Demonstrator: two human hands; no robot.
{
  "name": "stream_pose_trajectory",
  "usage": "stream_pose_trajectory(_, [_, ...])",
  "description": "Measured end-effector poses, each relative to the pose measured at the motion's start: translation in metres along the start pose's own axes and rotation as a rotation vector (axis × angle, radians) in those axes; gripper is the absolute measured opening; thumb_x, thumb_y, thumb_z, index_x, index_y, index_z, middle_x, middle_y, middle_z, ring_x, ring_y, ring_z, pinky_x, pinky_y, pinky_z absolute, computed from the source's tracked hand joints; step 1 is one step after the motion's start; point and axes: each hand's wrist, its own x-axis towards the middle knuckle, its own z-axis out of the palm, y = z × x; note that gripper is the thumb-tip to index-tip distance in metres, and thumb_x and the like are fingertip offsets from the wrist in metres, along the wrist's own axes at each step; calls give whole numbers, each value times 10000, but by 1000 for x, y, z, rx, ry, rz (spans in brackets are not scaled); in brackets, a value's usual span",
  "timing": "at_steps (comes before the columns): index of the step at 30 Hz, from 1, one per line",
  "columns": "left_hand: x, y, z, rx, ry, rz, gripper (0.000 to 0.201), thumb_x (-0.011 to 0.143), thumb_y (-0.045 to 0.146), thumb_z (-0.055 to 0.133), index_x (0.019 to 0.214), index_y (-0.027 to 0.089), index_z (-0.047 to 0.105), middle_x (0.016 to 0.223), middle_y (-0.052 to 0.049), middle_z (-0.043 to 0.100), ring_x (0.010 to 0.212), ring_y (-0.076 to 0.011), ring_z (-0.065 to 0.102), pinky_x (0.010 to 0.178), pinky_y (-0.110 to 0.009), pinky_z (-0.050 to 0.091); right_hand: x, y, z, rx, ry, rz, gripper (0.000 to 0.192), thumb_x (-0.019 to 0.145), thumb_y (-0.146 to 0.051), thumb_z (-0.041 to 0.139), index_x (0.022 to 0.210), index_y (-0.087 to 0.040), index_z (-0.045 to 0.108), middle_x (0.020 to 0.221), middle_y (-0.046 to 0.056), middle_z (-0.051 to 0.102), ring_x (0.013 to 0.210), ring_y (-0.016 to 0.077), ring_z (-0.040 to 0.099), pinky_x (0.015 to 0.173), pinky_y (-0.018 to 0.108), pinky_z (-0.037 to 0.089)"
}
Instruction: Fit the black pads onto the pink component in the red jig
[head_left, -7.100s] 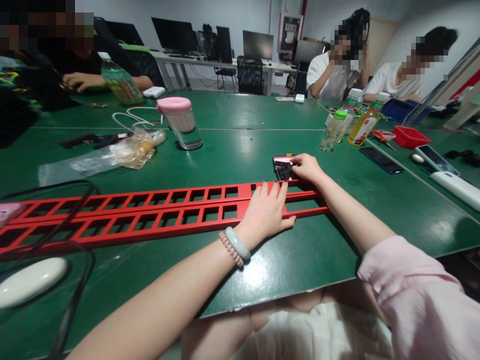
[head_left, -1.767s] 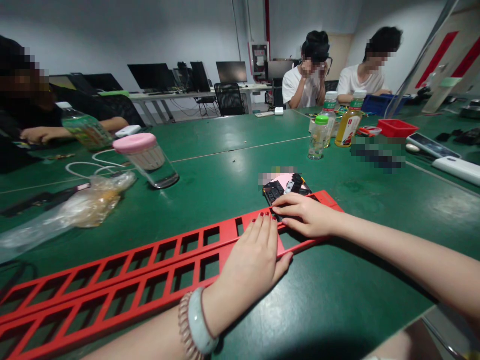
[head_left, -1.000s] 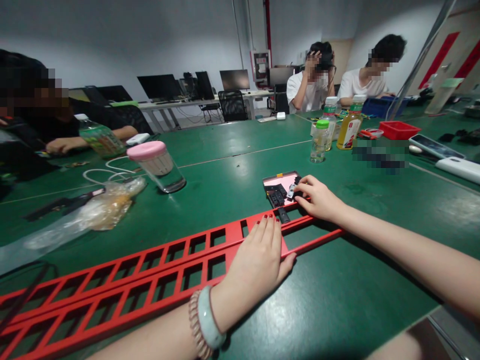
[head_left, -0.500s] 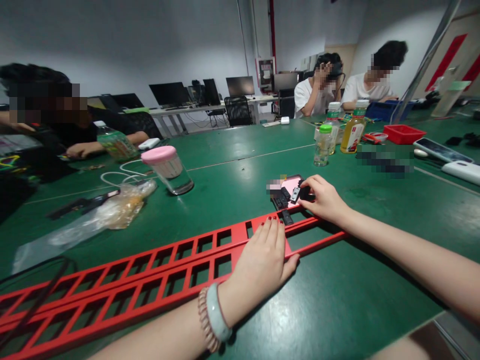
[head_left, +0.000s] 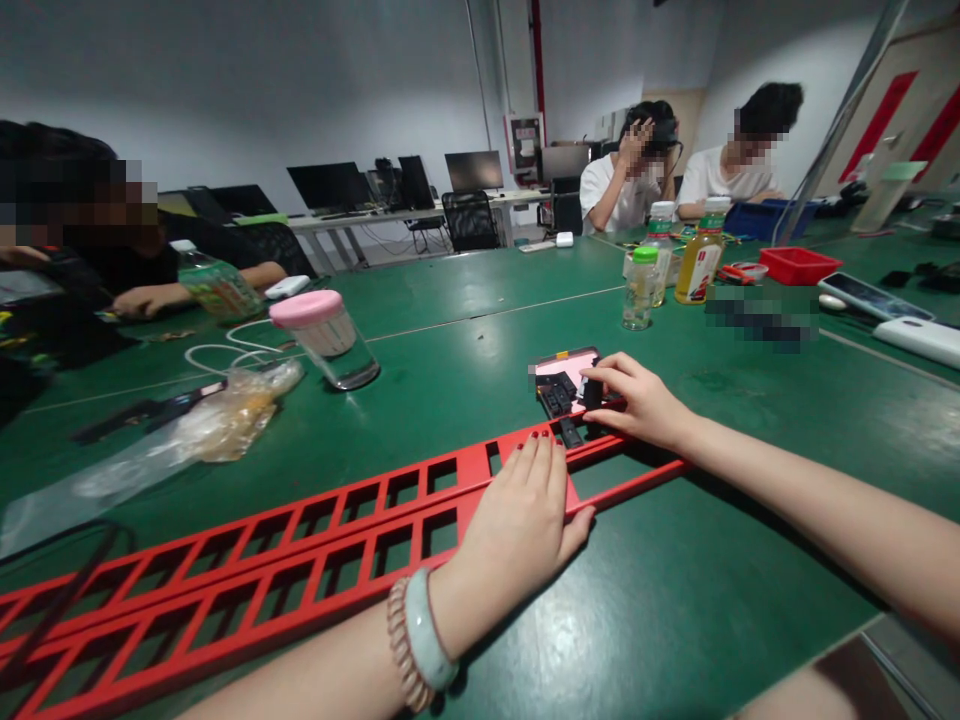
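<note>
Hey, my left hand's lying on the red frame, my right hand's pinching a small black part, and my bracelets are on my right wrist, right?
Not quite: the head view shows the bracelets on your left wrist, not your right. The rest holds: your left hand lies on the red frame, and your right hand pinches a small black part.

Grey wall behind dark monitors

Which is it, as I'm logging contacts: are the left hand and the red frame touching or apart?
Touching. The head view shows the left hand lying palm down across the red frame, with no gap visible between them.
</note>
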Motion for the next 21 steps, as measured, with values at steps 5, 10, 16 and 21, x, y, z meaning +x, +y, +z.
stream_pose_trajectory(5, [0,0,0,1,2,-1,581,830,456,419,1197,7,462,1254,-254,479,1185,-335,448,979,-461,383,0,-3,-3,28,-83,-45,419,737,-374,639,1089,-178,522,996,98,548,859,191,570,723,340,530])
stream_pose_trajectory(10, [1,-1,1,-1,-4,1,591,826,457,433,1204,4,457,1259,-257,473,1183,-337,449,983,-459,380,-1,-4,-1,13,-161,-126,417,759,-376,619,1116,-175,541,1027,110,560,968,208,566,840,369,499])
stream_pose_trajectory(16, [0,-1,2,3,19,5,579,827,457,431,1199,14,463,1251,-251,483,1178,-332,456,972,-457,391,-2,0,3,9,-196,-160,402,782,-371,592,1136,-182,562,1054,114,560,984,202,570,861,370,493])
stream_pose_trajectory(21, [1,-1,2,6,14,7,588,824,455,438,1193,-1,470,1248,-257,484,1174,-336,460,979,-453,391,-2,1,4,-6,-194,-180,407,788,-379,583,1148,-188,571,1044,106,570,973,195,574,874,363,488])
